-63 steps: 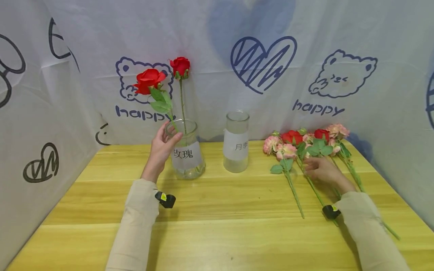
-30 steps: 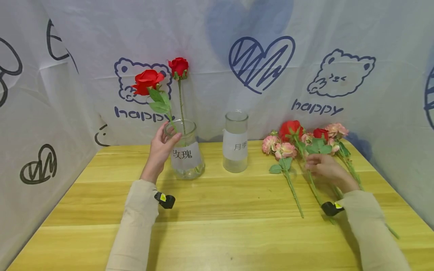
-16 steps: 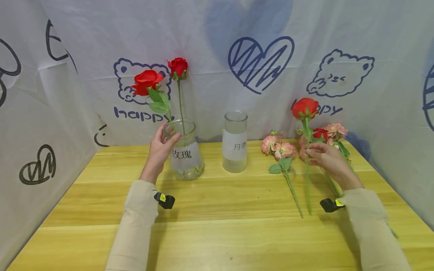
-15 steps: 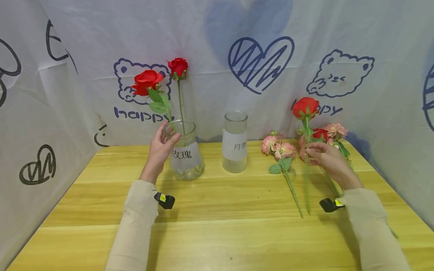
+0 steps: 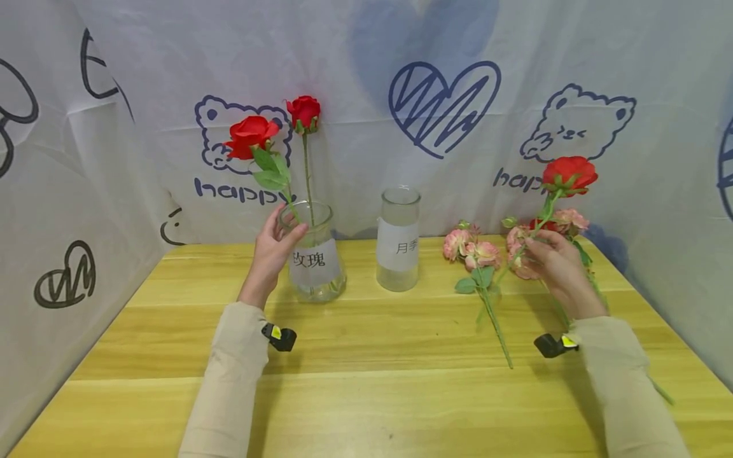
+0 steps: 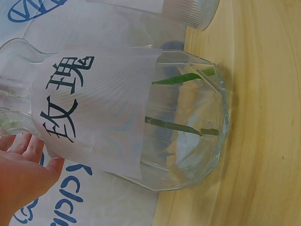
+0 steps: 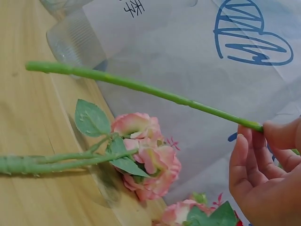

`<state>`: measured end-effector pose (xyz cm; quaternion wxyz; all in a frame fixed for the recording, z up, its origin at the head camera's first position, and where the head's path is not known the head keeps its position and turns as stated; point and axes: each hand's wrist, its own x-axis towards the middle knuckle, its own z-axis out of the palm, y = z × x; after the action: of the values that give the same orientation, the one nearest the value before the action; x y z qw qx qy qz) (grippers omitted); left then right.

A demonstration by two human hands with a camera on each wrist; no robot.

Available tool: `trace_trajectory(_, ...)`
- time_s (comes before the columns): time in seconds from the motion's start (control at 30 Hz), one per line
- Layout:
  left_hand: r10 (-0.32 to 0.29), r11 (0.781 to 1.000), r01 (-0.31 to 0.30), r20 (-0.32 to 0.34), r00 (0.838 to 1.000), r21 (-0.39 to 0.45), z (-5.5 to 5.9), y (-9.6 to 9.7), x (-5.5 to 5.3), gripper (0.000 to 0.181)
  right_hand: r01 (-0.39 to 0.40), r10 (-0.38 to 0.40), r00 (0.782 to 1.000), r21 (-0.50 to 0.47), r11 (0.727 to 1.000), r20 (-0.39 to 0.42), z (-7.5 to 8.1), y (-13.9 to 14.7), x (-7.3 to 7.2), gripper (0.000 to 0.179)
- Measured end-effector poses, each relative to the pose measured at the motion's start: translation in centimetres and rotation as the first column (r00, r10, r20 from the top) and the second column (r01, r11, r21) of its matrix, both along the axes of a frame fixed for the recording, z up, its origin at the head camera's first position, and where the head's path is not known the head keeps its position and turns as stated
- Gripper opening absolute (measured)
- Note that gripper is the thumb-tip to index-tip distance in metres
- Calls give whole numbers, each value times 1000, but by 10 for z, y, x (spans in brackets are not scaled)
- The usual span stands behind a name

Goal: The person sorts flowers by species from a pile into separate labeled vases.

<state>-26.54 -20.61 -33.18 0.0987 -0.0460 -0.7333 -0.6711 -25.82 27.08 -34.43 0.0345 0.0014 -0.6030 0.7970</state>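
My left hand (image 5: 276,249) grips the neck of a wide glass vase (image 5: 321,287), thumb in front. Two red roses (image 5: 251,136) stand in this vase, their cut stem ends (image 6: 181,127) visible through the base in the left wrist view. At the right, my right hand (image 5: 564,270) pinches the stem of another red rose (image 5: 569,174) between thumb and fingers. This rose is raised and tilted, its bloom to the upper right. In the right wrist view its bare green stem (image 7: 141,87) stretches out from the fingertips, above the table.
A narrower labelled glass vase (image 5: 397,278) stands in the middle, with no flowers in it. Pink flowers (image 5: 482,254) lie on the wooden table (image 5: 355,407) at the right; another red bloom (image 5: 541,224) shows behind the right hand. A patterned cloth (image 5: 355,152) hangs behind.
My right hand has lifted a red rose from the flowers on the table, turned it upright, then tipped its bloom to the right. The left hand stays at the vase neck.
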Motion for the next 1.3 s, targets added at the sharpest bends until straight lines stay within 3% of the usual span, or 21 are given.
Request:
trace_trajectory(0.37, -9, 1000, 9, 7, 1000, 11, 2, 2, -1, 80, 52, -50, 999, -131, 990, 14, -2, -7, -4, 10)
trace_trajectory(0.7, -4, 1000, 3, 6, 1000, 19, 1, 2, -1, 81, 140, -139, 990, -164, 976, 15, 0, -20, -11, 10)
trace_trajectory(1.07, -11, 1000, 11, 2, 1000, 13, 3, 2, 1, 80, 153, -147, 988, -150, 977, 54, 12, -35, -14, 19)
trace_trajectory(1.3, -13, 1000, 13, 2, 1000, 10, 3, 2, 2, 80, 170, -173, 985, -169, 971, 1, 28, -48, -18, 13)
